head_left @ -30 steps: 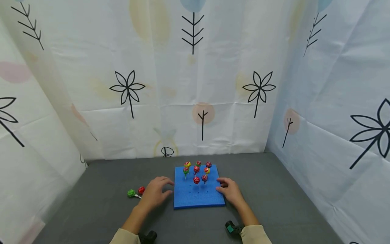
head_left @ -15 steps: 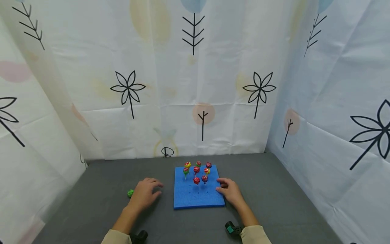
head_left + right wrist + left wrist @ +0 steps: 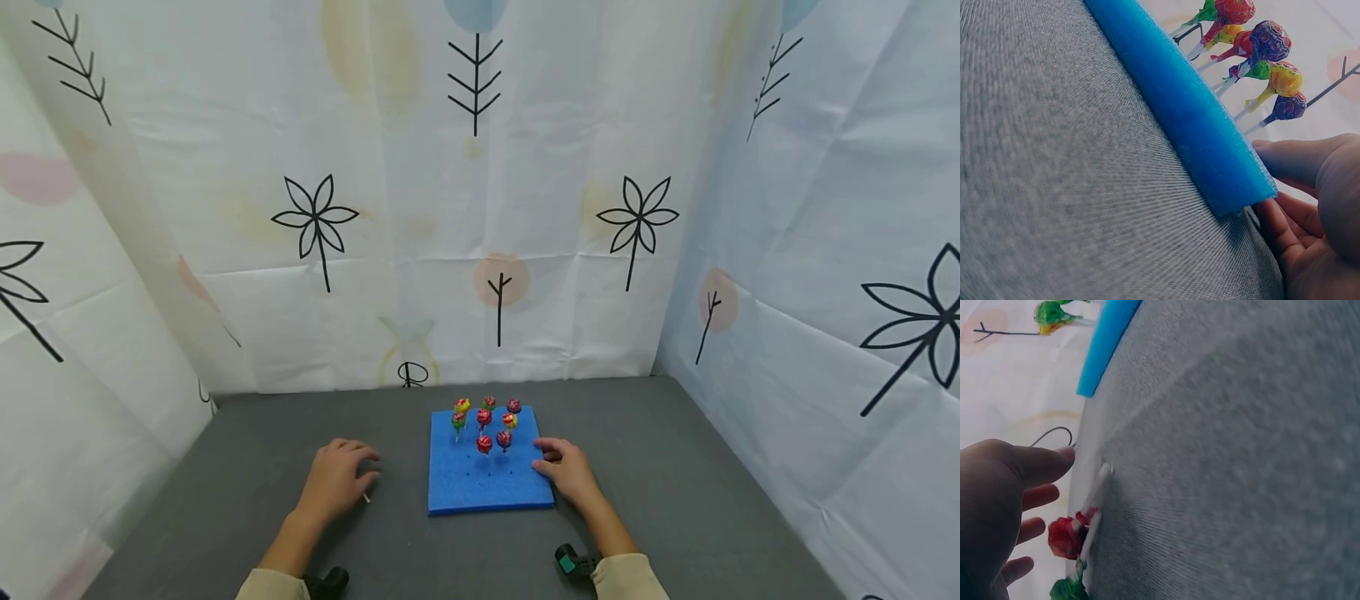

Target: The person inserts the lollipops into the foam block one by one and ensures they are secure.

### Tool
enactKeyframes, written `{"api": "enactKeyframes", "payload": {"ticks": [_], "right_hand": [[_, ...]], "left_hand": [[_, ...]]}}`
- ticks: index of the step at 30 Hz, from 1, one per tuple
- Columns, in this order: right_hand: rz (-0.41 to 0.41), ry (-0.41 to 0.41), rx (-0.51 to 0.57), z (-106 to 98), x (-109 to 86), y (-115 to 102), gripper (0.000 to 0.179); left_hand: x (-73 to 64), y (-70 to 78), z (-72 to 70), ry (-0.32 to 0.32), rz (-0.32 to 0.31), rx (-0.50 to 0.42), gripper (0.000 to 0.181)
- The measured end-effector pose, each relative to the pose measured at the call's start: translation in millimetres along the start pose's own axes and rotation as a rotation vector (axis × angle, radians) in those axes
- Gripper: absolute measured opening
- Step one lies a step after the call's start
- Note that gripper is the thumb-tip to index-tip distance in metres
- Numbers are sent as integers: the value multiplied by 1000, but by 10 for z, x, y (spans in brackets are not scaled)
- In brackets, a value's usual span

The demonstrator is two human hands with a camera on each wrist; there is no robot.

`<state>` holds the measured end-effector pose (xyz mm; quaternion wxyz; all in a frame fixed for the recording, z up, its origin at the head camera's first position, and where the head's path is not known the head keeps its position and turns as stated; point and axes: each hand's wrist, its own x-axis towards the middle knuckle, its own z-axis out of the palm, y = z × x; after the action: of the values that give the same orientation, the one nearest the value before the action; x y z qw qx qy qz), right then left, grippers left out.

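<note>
My left hand (image 3: 334, 482) hovers over the grey table left of the board, its fingers spread and loosely bent. In the left wrist view a red lollipop (image 3: 1065, 537) and a green lollipop (image 3: 1069, 589) lie beside those fingers; from the head, the hand covers all but a stick end. My right hand (image 3: 567, 472) grips the right edge of a blue foam board (image 3: 457, 487), thumb (image 3: 1291, 159) at the top and fingers at the side and underneath. Several wrapped lollipops, among them a red one (image 3: 484, 444) and a purple one (image 3: 1270, 42), stand upright in the board's far half.
Small holes (image 3: 489, 473) dot the near half of the board. Patterned white curtains (image 3: 420, 308) enclose the grey table (image 3: 675, 500) at the back and sides. Dark devices are strapped at both wrists, the right one (image 3: 574, 560) with a green patch.
My left hand has moved left, away from the board, and now covers the loose lollipops in the head view. My right hand and the board have stayed in place.
</note>
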<state>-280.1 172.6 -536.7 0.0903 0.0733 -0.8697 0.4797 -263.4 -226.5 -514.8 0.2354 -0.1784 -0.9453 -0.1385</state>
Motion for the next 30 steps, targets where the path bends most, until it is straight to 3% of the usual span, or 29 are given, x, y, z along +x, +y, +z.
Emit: {"api": "enactKeyframes", "payload": {"ticks": [10,30], "right_hand": [[-23,-6,-4,-19,11,3,32],[-11,2,-2,-14,-2,-5,31]], "left_hand": [[-50,-70,-35,-4,-97,4,25],[-131,-208,0,-3,-138,44,30]]}}
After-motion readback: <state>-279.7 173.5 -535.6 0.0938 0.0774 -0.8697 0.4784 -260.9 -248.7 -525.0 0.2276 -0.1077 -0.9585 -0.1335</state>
